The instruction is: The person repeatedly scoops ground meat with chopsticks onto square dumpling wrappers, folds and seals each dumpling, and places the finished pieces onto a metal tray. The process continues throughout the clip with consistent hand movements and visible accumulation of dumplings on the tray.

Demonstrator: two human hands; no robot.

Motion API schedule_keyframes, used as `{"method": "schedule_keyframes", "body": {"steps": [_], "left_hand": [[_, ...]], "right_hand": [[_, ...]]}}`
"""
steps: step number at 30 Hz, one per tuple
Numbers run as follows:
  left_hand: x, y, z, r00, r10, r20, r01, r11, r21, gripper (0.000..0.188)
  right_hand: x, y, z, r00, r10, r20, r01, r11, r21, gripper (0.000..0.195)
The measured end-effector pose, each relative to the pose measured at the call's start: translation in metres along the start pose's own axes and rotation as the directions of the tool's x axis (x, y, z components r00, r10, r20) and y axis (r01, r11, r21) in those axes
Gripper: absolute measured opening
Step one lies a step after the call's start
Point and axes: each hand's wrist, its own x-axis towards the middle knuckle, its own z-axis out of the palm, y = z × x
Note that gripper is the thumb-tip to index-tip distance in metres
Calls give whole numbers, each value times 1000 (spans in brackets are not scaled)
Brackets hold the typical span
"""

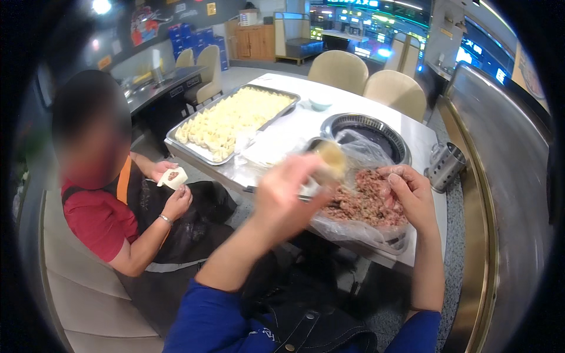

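Note:
My left hand [293,189], blurred by motion, is raised over the near edge of the table. It holds a pale yellow piece of dough [332,159] at its fingertips; whether this is a flat wrapper or a folded dumpling is too blurred to tell. Below and to the right lies a mass of minced meat filling [368,198] in a container lined with clear plastic [388,240]. Over the right side of that filling is my right hand [408,192], fingers bent and dusted white. Whether anything sits between its fingers is hidden.
A metal tray [203,161] of folded dumplings [238,114] stands at the table's far left. Behind the filling are a round table burner [404,150] and a small bowl [320,104]. A perforated metal holder [448,170] stands right. On my left, a seated co-worker [99,212] holds a filled wrapper [173,177].

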Motion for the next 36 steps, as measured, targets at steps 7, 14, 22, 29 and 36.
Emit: {"method": "schedule_keyframes", "body": {"steps": [7,14,22,29,36], "left_hand": [[13,-152,-113,878,-456,-144,476,865,161,24],[-45,-275,-114,710,-693,122,509,625,592,22],[-49,-320,-97,436,-837,330,325,489,810,26],[-42,-323,-102,365,-819,443,464,572,676,32],[2,-232,-61,843,-374,387,210,891,402,22]], "right_hand": [[19,2,18,998,9,58,-6,999,-49,20],[36,16,9,999,-13,32,15,998,-62,17],[45,15,8,1000,2,19,-1,997,-76,18],[47,9,24,992,22,122,-4,990,-140,18],[73,19,101,805,-215,553,491,765,-417,15]]}}
